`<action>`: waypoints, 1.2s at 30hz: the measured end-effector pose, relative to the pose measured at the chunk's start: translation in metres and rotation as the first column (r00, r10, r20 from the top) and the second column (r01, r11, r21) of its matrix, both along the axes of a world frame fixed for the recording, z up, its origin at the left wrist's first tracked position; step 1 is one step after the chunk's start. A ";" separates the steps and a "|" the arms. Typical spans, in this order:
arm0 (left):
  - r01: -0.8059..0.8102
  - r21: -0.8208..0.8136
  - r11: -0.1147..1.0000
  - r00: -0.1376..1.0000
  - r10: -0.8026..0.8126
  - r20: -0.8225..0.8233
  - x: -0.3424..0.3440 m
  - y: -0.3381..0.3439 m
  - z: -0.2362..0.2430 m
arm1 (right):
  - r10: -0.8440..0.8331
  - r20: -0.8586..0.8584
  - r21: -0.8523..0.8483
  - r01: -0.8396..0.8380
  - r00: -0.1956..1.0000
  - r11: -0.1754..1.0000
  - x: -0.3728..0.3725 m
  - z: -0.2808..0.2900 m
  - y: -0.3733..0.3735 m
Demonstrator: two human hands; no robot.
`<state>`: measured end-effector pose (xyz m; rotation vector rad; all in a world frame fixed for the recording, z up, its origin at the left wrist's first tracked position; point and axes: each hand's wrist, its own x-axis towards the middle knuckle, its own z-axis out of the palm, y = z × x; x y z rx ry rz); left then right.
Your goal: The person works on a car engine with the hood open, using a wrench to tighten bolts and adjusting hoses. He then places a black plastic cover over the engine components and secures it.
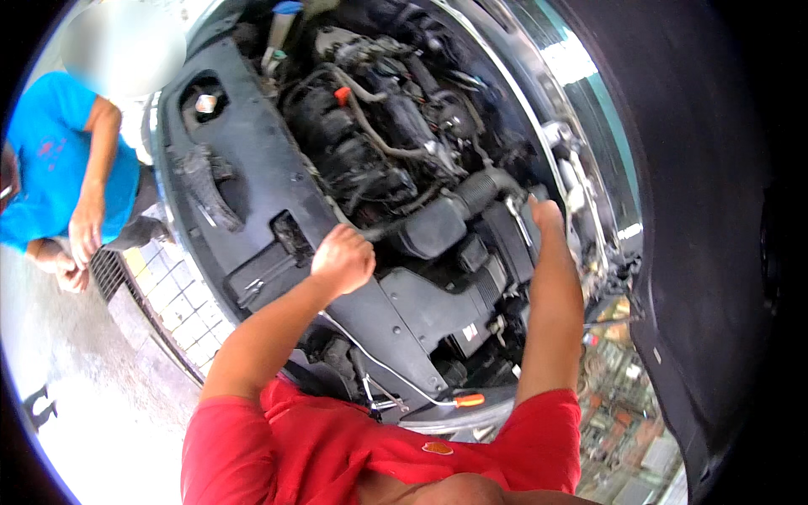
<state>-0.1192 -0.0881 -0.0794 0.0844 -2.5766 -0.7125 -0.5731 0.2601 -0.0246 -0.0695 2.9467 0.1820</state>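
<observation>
My left hand [342, 261] is closed, its fingers curled, over the edge of the black plastic front cover [261, 151]. What lies inside those fingers is hidden. Farther right, my right hand [547, 215] is closed beside a silver wrench [517, 217], which rests on a black box [503, 240] at the side of the engine bay. I cannot make out what the right hand grips. Between the two hands sit the air intake housing [431, 227] and its ribbed hose [478, 192].
An orange-handled tool [469, 401] with a long curved shaft lies near my body, beside more wrenches [380, 397]. A loose black plastic part [206, 187] is on the cover. The raised hood [690, 210] stands at right. A person in blue [71, 160] is at left.
</observation>
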 end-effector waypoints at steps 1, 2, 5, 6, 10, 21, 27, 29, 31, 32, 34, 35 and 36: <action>-0.029 -0.062 0.998 0.998 0.032 0.045 0.012 -0.012 -0.004 | 0.235 -0.125 0.265 -0.195 0.964 0.944 0.047 0.030 -0.086; 0.014 -0.086 0.996 0.998 -0.009 0.064 0.009 -0.008 -0.005 | 0.336 -0.125 0.372 -0.270 0.933 0.888 0.054 0.045 -0.079; 0.042 -0.077 0.996 0.998 -0.039 0.040 0.005 0.001 -0.005 | 0.601 -0.044 0.557 -0.479 0.798 0.678 0.047 0.049 -0.047; 0.058 -0.085 0.995 0.998 -0.054 0.042 0.006 0.000 -0.009 | 0.564 -0.011 0.545 -0.468 0.826 0.696 0.045 0.049 -0.045; 0.046 0.014 0.999 0.999 -0.046 0.003 0.006 0.003 -0.006 | -0.264 0.016 -0.402 0.248 0.964 0.882 -0.006 0.011 0.033; -0.049 -0.018 0.999 0.998 0.050 0.048 0.022 -0.006 -0.008 | 0.519 -0.074 0.414 -0.447 0.852 0.793 0.043 0.040 -0.076; 0.035 -0.012 0.999 0.999 -0.035 0.004 0.005 0.005 -0.009 | -0.013 -0.087 0.023 0.015 0.996 1.000 -0.044 -0.008 0.059; -0.019 -0.015 1.000 0.999 0.020 0.040 0.016 -0.004 -0.010 | 0.313 -0.293 0.258 -0.241 0.903 0.936 0.022 0.016 -0.031; -0.019 -0.004 1.000 0.999 0.019 0.040 0.018 -0.004 -0.009 | 0.469 -0.108 0.419 -0.388 0.876 0.821 0.037 0.048 -0.062; -0.027 0.003 1.000 0.999 0.027 0.026 0.019 -0.004 -0.007 | 0.538 -0.007 0.483 -0.468 0.843 0.740 0.037 0.058 -0.073; -0.018 0.014 1.000 1.000 0.018 0.004 0.016 -0.003 -0.007 | 0.441 -0.024 0.488 -0.374 0.897 0.789 0.036 0.056 -0.071; -0.018 0.012 1.000 1.000 0.018 0.013 0.016 -0.003 -0.008 | 0.386 -0.089 0.437 -0.312 0.918 0.843 0.037 0.053 -0.069; -0.023 0.010 1.000 0.999 0.023 0.028 0.018 -0.003 -0.006 | 0.331 -0.145 0.380 -0.257 0.932 0.889 0.040 0.048 -0.069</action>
